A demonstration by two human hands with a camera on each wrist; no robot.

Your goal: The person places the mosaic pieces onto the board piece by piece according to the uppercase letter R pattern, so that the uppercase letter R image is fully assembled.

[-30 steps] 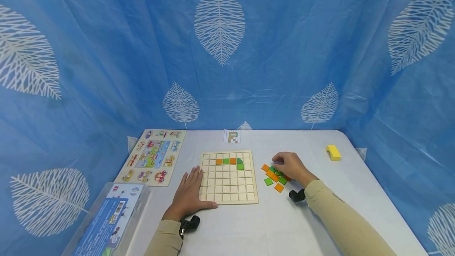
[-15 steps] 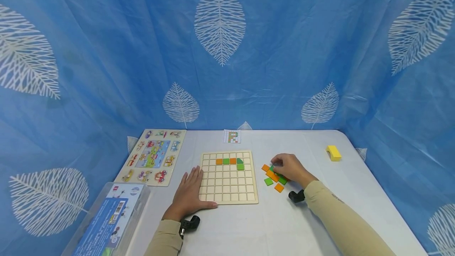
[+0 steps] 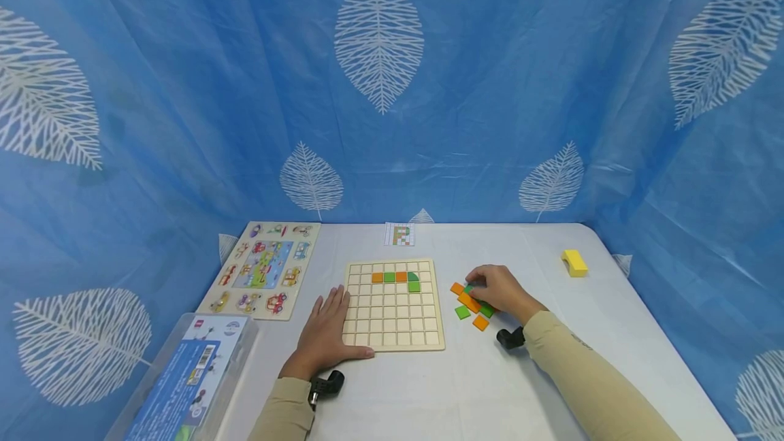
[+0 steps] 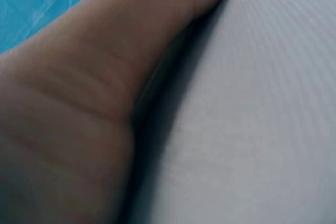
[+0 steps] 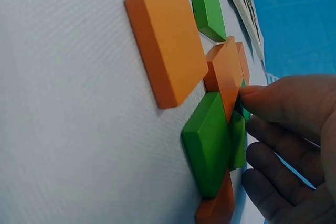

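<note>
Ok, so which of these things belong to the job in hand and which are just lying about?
Part of the job, it appears:
grid board, left hand at its edge
five placed tiles
loose tiles, right hand at them
pattern card, likely

Apparently just lying about:
vehicle puzzle board
plastic case
yellow block

A curtained-off play booth (image 3: 453,182) around us, blue leaf-print drapes (image 3: 478,73) ahead and at both sides, white-covered worktop (image 3: 416,397), picture puzzle board (image 3: 263,297), gridded wooden tile board (image 3: 390,325)
</note>
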